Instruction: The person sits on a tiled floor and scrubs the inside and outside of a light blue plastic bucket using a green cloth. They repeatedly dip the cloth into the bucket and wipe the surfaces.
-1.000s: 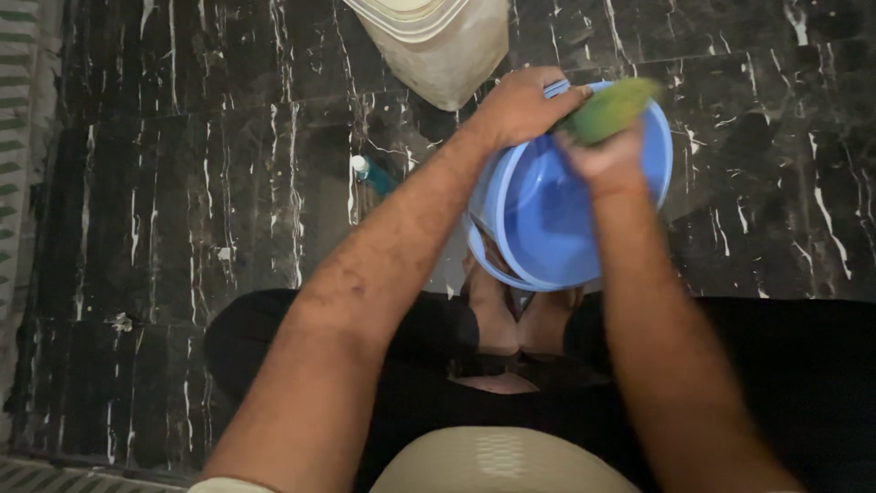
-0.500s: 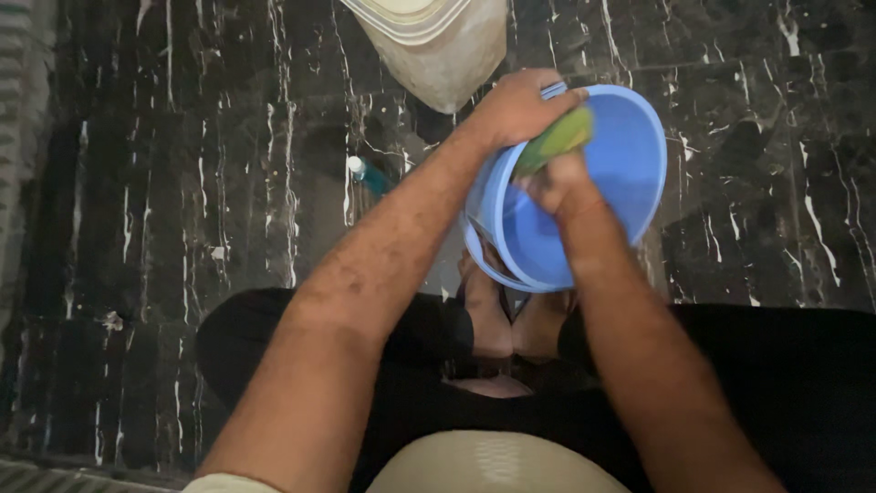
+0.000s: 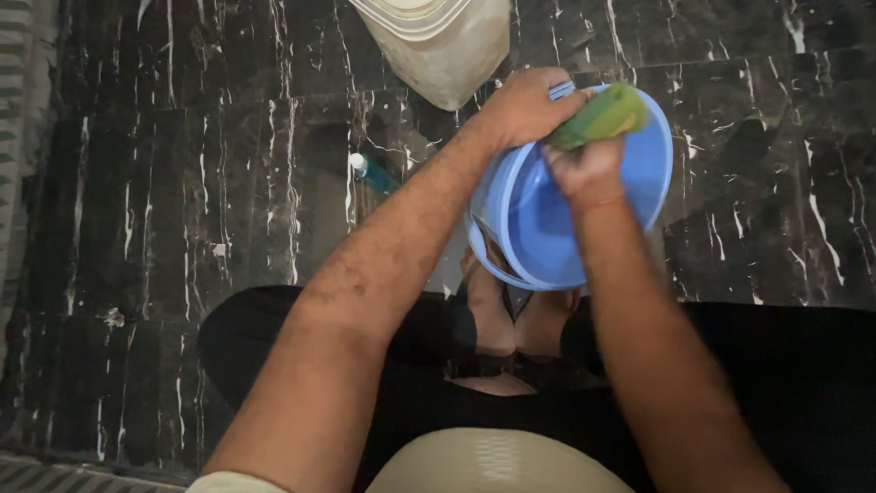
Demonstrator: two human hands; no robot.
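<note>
A black marble floor [image 3: 182,183] veined with white fills the view. Against it, dark trousers [image 3: 776,383] are seen at the lower edge, below the bucket, with a pale rounded seat [image 3: 497,461] between the legs at the very bottom. A blue bucket [image 3: 639,173] is held tilted above the floor, its mouth turned toward the camera, right of centre in the upper half. Bare feet [image 3: 511,319] in sandals are seen just under the bucket's lower rim.

A cream container [image 3: 447,50] with a ridged rim stands on the floor just above and left of the bucket. The bucket's upper left rim is gripped by the left hand [image 3: 525,105], whose fingers are curled closed over the edge and the pale handle there. A green sponge [image 3: 602,114] is clenched in the right hand [image 3: 584,169], which is closed around it; the sponge is pressed against the bucket's inner wall near the top rim, just beside the left hand. Both forearms run up to the bucket from the lower corners.

A small bottle [image 3: 370,172] of blue-green liquid with a white cap lies on the floor left of the bucket, apart from it. A small pale scrap [image 3: 114,318] lies on the floor far left of the bucket.
</note>
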